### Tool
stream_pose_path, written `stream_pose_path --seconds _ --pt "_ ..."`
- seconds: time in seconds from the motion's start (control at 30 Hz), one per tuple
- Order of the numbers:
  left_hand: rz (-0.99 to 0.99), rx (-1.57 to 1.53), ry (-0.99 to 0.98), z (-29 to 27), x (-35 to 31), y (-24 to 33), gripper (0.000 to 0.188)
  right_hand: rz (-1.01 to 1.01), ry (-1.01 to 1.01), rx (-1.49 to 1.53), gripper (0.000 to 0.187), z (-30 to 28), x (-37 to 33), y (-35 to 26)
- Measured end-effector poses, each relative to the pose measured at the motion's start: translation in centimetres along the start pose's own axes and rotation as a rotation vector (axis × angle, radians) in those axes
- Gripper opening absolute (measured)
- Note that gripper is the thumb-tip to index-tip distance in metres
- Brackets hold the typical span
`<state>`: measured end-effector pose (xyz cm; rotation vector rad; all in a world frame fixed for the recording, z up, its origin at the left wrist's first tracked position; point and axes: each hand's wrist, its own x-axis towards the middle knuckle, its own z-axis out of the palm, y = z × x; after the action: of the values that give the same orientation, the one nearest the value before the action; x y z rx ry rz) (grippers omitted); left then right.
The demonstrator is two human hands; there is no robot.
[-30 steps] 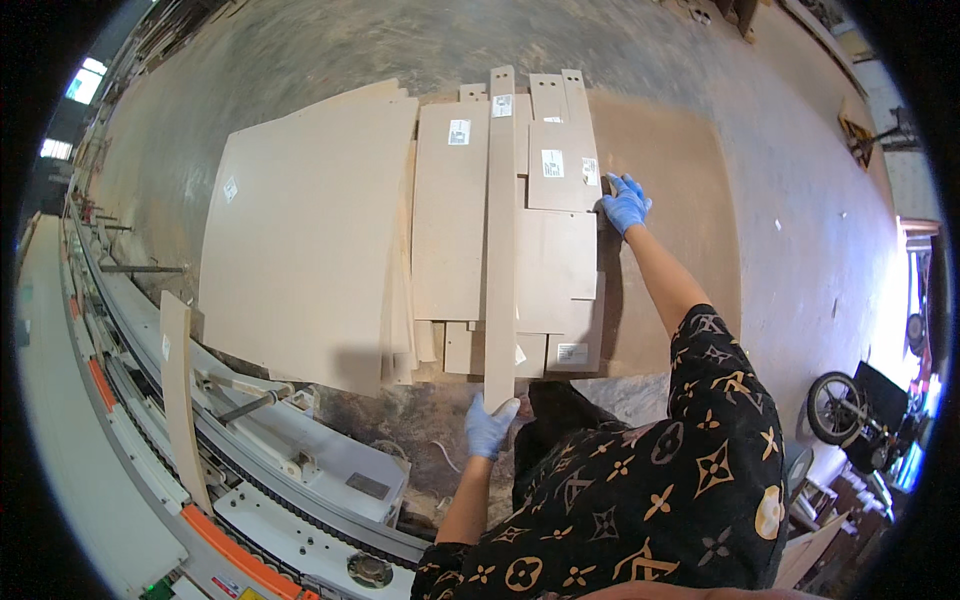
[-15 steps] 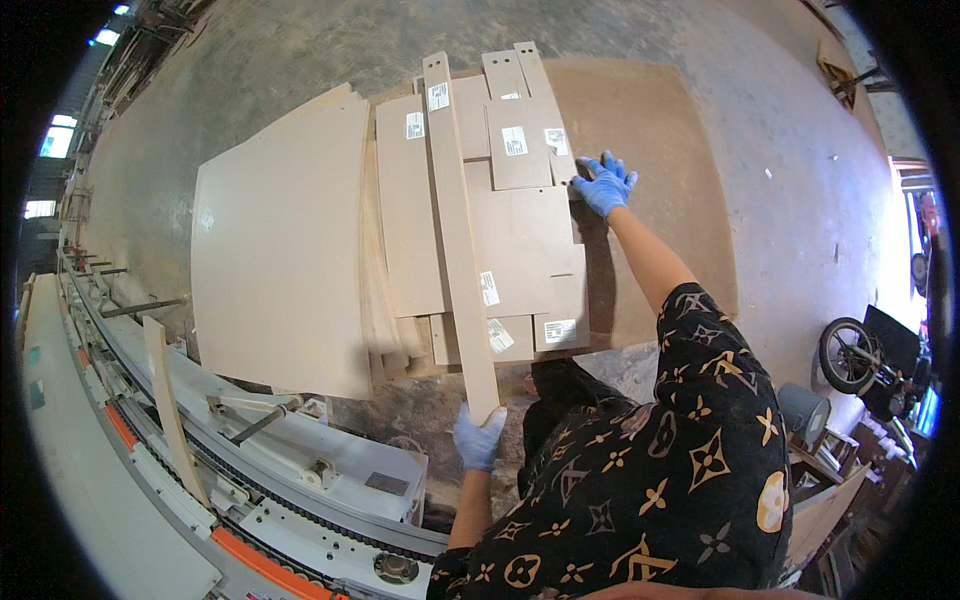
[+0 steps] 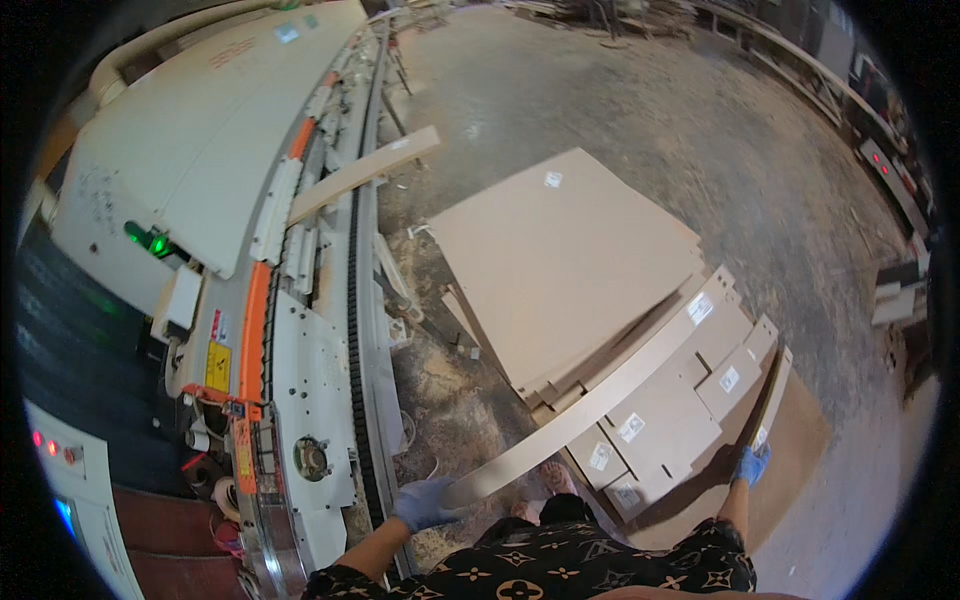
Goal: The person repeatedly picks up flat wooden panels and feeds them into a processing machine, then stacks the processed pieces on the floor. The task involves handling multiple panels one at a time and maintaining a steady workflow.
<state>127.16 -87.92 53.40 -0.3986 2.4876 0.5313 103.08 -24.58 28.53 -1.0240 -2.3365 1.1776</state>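
Note:
Both my hands wear blue gloves. My left hand [image 3: 425,504] is closed on the near end of a long narrow board [image 3: 590,400], which lies slantwise across a stack of cut panels [image 3: 655,425] with white labels. To the right, my right hand [image 3: 752,466] grips the near end of a shorter, narrow board strip [image 3: 773,400] with a label near the glove. This strip is tilted beside the stack's right edge. Beyond the long board, large flat panels [image 3: 565,255] are piled; one label shows on the top sheet.
On the left runs a long machine with a black chain track [image 3: 358,350] and orange guards [image 3: 256,320]. Another board [image 3: 365,172] lies across it. A brown base sheet [image 3: 800,440] is under the stack, on a dusty concrete floor [image 3: 600,90].
My view has swung left toward the machine. My right hand, spread at the stack's edge before, now holds a narrow strip. My left hand keeps the long board's end.

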Motion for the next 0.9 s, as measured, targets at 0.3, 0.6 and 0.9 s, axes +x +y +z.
stream_pose_path --seconds 0.3,0.6,0.9 --pt "-0.316 0.298 0.096 -1.4 -16.2 -16.4 0.081 -0.310 -0.498 0.527 0.050 7.2 -13.5 -16.0" --pt "-0.709 0.157 0.355 0.2 -25.2 -27.3 0.039 -0.852 -1.604 0.502 0.050 8.7 -37.3 -36.6" --pt "-0.934 -0.098 1.283 10.1 -21.1 -19.8 0.065 -1.682 -1.877 0.256 0.050 10.6 -50.8 -44.8"
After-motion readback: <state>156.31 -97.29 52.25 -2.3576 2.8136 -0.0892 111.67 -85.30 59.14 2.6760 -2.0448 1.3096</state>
